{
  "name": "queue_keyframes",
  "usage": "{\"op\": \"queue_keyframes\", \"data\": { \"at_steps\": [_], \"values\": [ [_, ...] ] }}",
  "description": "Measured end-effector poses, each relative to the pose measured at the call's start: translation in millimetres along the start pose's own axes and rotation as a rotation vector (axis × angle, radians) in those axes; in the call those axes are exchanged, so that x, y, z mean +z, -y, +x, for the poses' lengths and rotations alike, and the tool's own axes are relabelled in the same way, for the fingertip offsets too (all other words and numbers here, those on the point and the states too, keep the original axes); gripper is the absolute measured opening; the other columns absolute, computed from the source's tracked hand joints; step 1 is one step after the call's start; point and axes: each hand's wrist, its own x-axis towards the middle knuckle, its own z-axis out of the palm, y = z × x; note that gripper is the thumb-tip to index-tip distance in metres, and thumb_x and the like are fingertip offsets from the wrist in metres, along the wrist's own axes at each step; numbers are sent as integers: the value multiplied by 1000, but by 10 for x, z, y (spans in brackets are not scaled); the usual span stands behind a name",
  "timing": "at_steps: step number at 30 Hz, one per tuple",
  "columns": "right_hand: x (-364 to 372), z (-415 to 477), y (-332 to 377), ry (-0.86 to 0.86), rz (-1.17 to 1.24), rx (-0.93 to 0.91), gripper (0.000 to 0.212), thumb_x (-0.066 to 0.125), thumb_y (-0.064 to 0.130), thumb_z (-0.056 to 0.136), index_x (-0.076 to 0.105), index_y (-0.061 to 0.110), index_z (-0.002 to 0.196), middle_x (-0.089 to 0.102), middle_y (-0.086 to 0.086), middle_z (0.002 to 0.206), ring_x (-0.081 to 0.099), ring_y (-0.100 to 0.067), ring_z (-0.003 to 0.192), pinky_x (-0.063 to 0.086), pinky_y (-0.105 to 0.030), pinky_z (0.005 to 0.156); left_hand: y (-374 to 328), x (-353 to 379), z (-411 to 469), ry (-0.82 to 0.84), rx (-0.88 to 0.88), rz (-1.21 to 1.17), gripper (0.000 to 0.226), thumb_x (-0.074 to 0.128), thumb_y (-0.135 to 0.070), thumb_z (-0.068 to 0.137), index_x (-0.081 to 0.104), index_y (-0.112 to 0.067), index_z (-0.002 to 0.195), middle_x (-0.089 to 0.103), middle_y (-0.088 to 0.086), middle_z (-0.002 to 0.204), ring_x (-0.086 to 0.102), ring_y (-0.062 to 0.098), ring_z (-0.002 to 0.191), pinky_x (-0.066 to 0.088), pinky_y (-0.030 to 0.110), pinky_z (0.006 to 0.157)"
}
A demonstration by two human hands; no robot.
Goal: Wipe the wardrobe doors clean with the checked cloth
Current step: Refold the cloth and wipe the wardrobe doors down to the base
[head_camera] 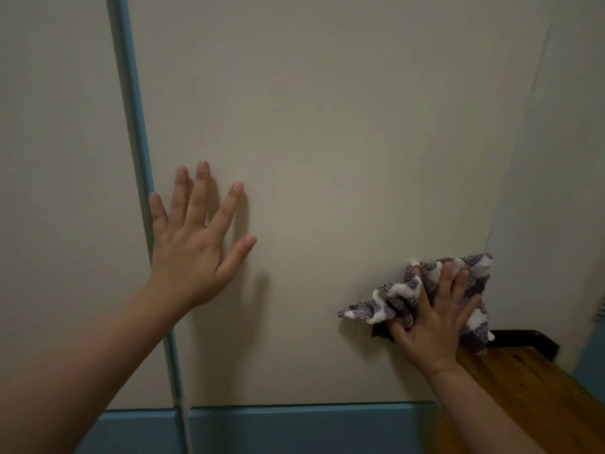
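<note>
A cream wardrobe door (327, 126) fills most of the view, with a blue strip (131, 93) along its left edge. My left hand (193, 244) lies flat on the door beside that strip, fingers spread, holding nothing. My right hand (435, 316) presses a crumpled purple-and-white checked cloth (393, 303) against the door's lower right part, near its right edge. The cloth bunches out to the left and above my fingers.
A second cream door panel (55, 158) lies left of the blue strip. A blue band (294, 424) runs under the doors. A wooden surface (530, 388) with a black rim stands at the lower right, just below the cloth. A pale wall (569, 158) rises at the right.
</note>
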Motion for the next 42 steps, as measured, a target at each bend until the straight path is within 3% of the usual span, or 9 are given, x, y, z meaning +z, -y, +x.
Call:
{"op": "queue_keyframes", "data": {
  "at_steps": [9,14,18,22,26,31,36,39,42],
  "values": [
    [211,108,1155,-100,-8,-276,106,53,69,57,9,36,148,-10,-8,157,-6,-38,143,-5,-67,105,194,133,-124,-37,15,-44,69,13,-64,90,21,-24,145,10,12,155,4,29,142,5,58,108],
    [271,167,1969,-37,-24,-398,99,44,65,60,13,34,148,-12,-10,157,-11,-36,143,-8,-66,105,245,41,-119,12,43,-31,68,10,-65,89,17,-28,146,3,6,156,-1,22,143,1,58,108],
    [294,245,2464,-26,59,-467,84,47,60,66,25,28,140,13,-8,151,-9,-33,143,-11,-60,107,263,-46,-150,50,44,-73,66,15,-63,87,20,-31,144,4,3,156,0,21,143,1,58,108],
    [335,159,2793,24,-4,-495,87,50,61,72,21,22,144,11,-7,150,-4,-36,142,-7,-56,110,287,-66,-203,50,41,-96,66,18,-60,86,21,-29,145,6,4,155,1,21,142,0,55,109],
    [421,-42,2817,101,-25,-555,71,33,55,84,30,22,146,14,-11,155,-14,-33,142,-17,-56,110,246,-28,-414,52,38,-84,65,22,-59,87,19,-27,145,7,7,155,3,23,142,2,53,109],
    [500,-265,2675,136,20,-609,87,58,56,74,22,18,144,12,-7,152,1,-28,142,-3,-51,111,171,133,-800,151,15,-42,68,14,-64,88,23,-27,144,7,6,155,4,23,142,6,55,108],
    [469,-270,2260,146,-21,-712,69,40,47,77,35,27,143,32,2,151,9,-25,142,-11,-52,111,58,247,-1075,231,-21,-33,70,13,-65,88,29,-26,144,16,11,154,13,29,141,14,61,105],
    [475,-290,1881,39,-30,-713,64,57,45,71,48,28,133,37,0,148,10,-25,144,-4,-57,111,23,287,-1081,248,-32,-17,71,18,-65,86,29,-25,144,19,14,153,17,32,140,17,62,104],
    [413,-290,1464,-26,-76,-686,70,54,51,73,39,30,138,29,1,151,8,-26,145,2,-60,108,-51,323,-1057,256,-49,-16,71,26,-62,83,33,-24,143,20,15,153,18,33,140,17,62,104]
  ]
}}
